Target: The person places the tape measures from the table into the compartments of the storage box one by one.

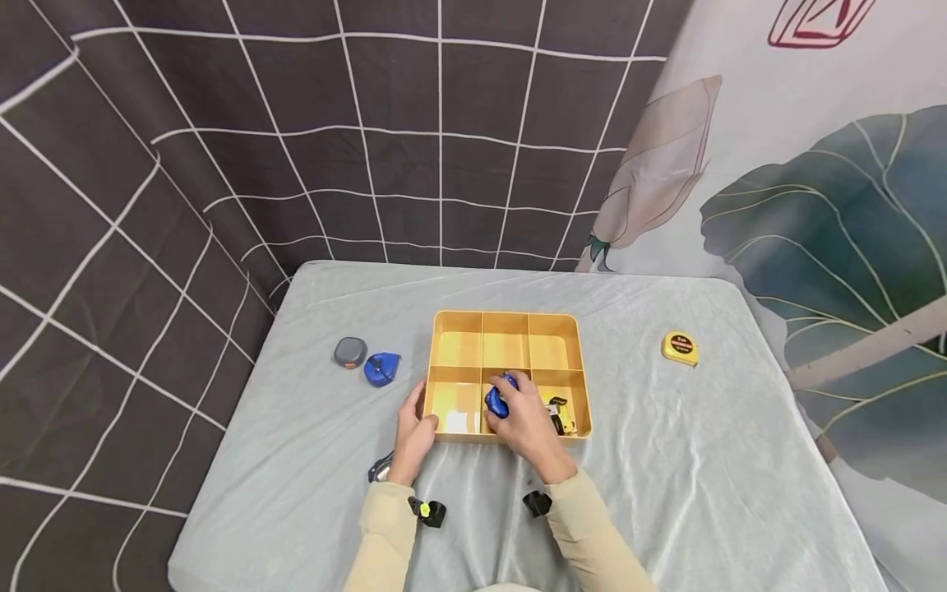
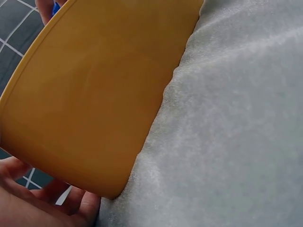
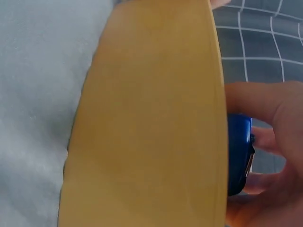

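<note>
A yellow divided box [image 1: 506, 318] with six compartments sits on the cloth-covered table. My left hand [image 1: 412, 434] holds its front left corner, thumb at the rim and fingers along the outer left wall; those fingers also show beside the box [image 2: 102, 94] in the left wrist view. Over the front middle compartment, my right hand [image 1: 527, 419] grips a blue tape measure [image 1: 500, 397]. Part of that blue case [image 3: 239, 153] shows behind the rim in the right wrist view. In the front right compartment lies a yellow and black tape measure [image 1: 564, 415], partly hidden by the right hand.
Left of the box lie a grey tape measure [image 1: 350, 352] and another blue tape measure [image 1: 381, 369]. A dark and silver object [image 1: 381, 468] is partly covered by the left wrist. Far to the right rests a yellow tape measure [image 1: 679, 348]. Gridded curtain [image 1: 399, 164] hangs behind the table.
</note>
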Demonstrator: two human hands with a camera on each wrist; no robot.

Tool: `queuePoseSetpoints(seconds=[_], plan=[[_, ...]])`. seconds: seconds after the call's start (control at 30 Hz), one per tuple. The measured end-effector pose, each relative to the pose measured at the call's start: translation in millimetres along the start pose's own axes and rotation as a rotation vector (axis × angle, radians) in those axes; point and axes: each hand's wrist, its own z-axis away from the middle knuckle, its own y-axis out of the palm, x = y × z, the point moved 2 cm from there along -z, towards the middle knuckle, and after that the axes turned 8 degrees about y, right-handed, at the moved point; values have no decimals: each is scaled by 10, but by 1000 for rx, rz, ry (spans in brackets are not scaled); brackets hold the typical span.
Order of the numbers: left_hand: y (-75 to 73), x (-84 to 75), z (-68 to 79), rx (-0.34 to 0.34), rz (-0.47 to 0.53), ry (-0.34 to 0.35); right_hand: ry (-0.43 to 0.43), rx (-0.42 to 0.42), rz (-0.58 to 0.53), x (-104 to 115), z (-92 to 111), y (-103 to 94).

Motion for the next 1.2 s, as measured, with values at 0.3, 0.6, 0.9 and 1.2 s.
queuePoseSetpoints(seconds=[0.3, 0.6, 0.9, 1.2], plan=[[-22, -276, 79, 8, -20, 29, 68, 32, 26, 39, -38, 132], [0, 0, -17, -14, -36, 34, 145, 108, 23, 9, -121, 231], [35, 13, -33, -23, -56, 34, 317, 224, -32, -44, -173, 294], [26, 19, 18, -11, -81, 8, 395, 273, -58, -53, -147, 327]])
